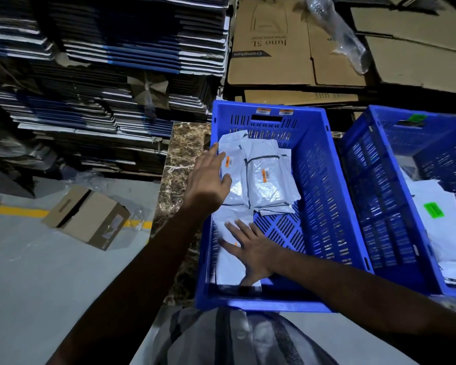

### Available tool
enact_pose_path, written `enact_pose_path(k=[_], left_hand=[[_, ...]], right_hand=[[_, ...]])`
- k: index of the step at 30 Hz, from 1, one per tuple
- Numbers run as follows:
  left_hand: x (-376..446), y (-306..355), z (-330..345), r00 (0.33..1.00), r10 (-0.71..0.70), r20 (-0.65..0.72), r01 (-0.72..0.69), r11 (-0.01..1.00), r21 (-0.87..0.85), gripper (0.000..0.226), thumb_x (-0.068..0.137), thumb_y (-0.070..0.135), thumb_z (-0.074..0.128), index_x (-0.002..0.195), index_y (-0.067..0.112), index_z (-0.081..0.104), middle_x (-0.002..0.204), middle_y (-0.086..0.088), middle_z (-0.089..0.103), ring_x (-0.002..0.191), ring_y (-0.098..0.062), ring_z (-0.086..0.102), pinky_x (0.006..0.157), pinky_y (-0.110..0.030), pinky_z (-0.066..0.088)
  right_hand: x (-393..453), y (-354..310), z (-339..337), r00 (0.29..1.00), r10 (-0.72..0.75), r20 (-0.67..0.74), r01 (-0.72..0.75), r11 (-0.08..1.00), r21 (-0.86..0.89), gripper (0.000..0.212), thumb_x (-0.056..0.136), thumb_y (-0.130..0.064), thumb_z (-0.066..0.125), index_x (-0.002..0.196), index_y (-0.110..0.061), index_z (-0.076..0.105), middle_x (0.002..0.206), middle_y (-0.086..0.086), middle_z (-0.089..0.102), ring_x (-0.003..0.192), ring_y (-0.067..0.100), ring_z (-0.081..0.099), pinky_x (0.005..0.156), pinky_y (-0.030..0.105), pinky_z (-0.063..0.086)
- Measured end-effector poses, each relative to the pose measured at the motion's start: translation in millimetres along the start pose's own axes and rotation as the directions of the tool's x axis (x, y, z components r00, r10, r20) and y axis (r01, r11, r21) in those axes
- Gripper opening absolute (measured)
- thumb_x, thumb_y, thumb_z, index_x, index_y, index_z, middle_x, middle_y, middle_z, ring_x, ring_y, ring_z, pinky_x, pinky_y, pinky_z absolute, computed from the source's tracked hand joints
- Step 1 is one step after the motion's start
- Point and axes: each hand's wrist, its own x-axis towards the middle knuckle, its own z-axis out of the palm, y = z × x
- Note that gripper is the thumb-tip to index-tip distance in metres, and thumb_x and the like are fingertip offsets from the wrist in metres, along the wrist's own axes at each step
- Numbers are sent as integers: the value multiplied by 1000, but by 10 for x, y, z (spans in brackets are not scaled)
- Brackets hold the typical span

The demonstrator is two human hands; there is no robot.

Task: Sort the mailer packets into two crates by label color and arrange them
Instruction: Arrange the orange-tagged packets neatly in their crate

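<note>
Both your hands are inside the orange-tagged crate (324,164), neither gripping anything; your left hand (211,177) lies open and flat, fingers spread over the far stack of white mailer packets (263,185) with orange labels, and your right hand (250,248) presses, palm down and wide, on a near packet (229,222) against the crate's left wall; the green-tagged crate (379,206) stands just beside on the right, holding packets with a green label (433,209). You appear to be squaring up the piles rather than sorting; the risk here is that the glossy packets slide on one another, so a sideways push could fan the far stack across the bare slotted floor; pressing on the near packet could also bury its orange label, part-hidden under your hand, making a later color check harder.
</note>
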Motion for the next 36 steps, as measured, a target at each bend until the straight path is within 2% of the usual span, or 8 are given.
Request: enact_pose_path(k=[5, 10, 13, 15, 21, 27, 32, 36], left_hand=[[1, 11, -13, 1000, 5, 10, -5, 1000, 0, 60, 97, 31, 50, 152, 22, 30, 164, 8, 12, 150, -18, 12, 118, -37, 13], [8, 21, -10, 1000, -13, 12, 13, 1000, 14, 60, 97, 30, 49, 153, 24, 28, 164, 9, 11, 150, -17, 11, 120, -40, 13], [9, 14, 0, 1000, -15, 10, 15, 1000, 9, 61, 96, 30, 50, 153, 24, 28, 164, 9, 11, 150, -17, 11, 119, -37, 12], [16, 11, 10, 1000, -19, 6, 19, 1000, 8, 61, 96, 31, 51, 153, 24, 29, 164, 10, 11, 150, -17, 11, 117, -34, 10], [38, -13, 28, 1000, -17, 22, 16, 999, 29, 62, 95, 31, 50, 153, 22, 29, 164, 8, 11, 150, -17, 11, 114, -30, 6], [36, -4, 21, 1000, -15, 14, 14, 999, 32, 62, 95, 31, 51, 152, 21, 30, 164, 8, 12, 150, -17, 11, 118, -34, 9], [30, 23, 11, 999, -22, 24, 22, 999, 27, 64, 95, 31, 51, 153, 21, 28, 165, 7, 10, 150, -17, 11, 119, -36, 8], [1, 40, -22, 999, -18, 29, 17, 999, 30, 65, 95, 34, 52, 153, 22, 27, 165, 7, 9, 151, -17, 9, 116, -32, 4]], right_hand=[[138, -176, -55, 989, 78, 128, -86, 995, 57, 120, 73, -84, 51, 157, -26, -12, 153, 17, -41, 141, 42, -36, 116, 65, -6], [101, -13, -361, 972, 108, -208, -92, 992, 87, 107, 72, -65, 71, 153, -13, 24, 158, 19, 18, 143, 39, 13, 113, 57, 27], [168, 105, -265, 987, 134, -88, -125, 987, 96, 141, 58, -70, 79, 157, -13, -4, 161, 22, -14, 147, 40, -19, 119, 55, 1], [238, 112, -167, 993, 109, 46, -114, 989, 99, 151, 58, -76, 76, 152, -16, -26, 156, 22, -33, 135, 37, -42, 116, 56, -13], [320, 66, -219, 973, 146, 178, -166, 981, 101, 155, 56, -80, 74, 147, -20, -36, 156, 24, -33, 143, 43, -30, 117, 60, -12], [245, -73, -207, 995, 84, 50, -90, 986, 138, 131, 71, -83, 58, 155, -17, -17, 156, 19, -34, 139, 39, -38, 116, 62, -12], [312, -165, -95, 985, 128, 119, -140, 985, 99, 139, 68, -87, 56, 144, -20, -39, 146, 18, -50, 127, 38, -53, 112, 66, -17], [301, -173, -121, 980, 127, 153, -145, 982, 119, 139, 66, -89, 55, 145, -24, -39, 143, 14, -55, 127, 36, -55, 111, 65, -20]])
